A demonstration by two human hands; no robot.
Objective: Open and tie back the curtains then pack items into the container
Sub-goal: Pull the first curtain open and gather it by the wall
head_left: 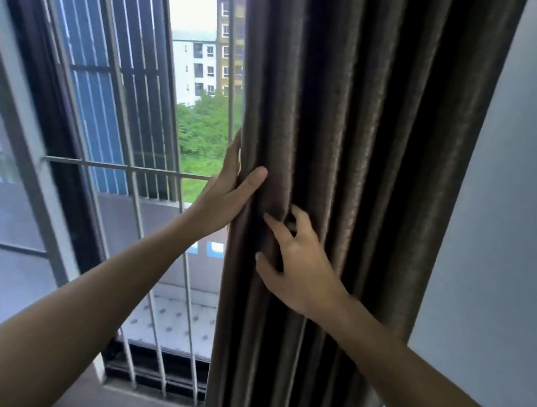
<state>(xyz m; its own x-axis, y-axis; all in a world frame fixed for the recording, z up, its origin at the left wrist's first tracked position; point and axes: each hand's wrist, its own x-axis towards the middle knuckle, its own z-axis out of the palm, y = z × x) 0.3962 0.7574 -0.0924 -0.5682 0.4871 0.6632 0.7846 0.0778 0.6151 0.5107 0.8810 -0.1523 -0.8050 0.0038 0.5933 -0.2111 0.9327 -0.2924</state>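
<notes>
A dark brown curtain (358, 177) hangs in deep vertical folds, gathered into a thick column that fills the middle of the view from top to bottom. Right of the curtain is a plain pale wall (507, 220); left of it the window is uncovered, crossed by a grille of thin grey metal bars (126, 168) with one horizontal rail running toward the curtain's edge. Beyond the bars lie green trees (202, 128) and pale apartment blocks (197, 68) (under a white, overcast sky), and lower down a grey ledge and a dotted white panel just outside the glass.

The left hand (227, 187) is at the curtain's left edge, fingers reaching behind the fabric and out of sight, thumb pressed across the front, so the outermost fold is clamped between them. The right hand (298, 262) lies just below and to the right of it on the front of the curtain, fingers curled and pinching a fold, the thumb spread out toward the curtain's left edge.

Both forearms reach up from the bottom corners. The bars stand close behind the curtain's edge; the wall hems in its other side.
</notes>
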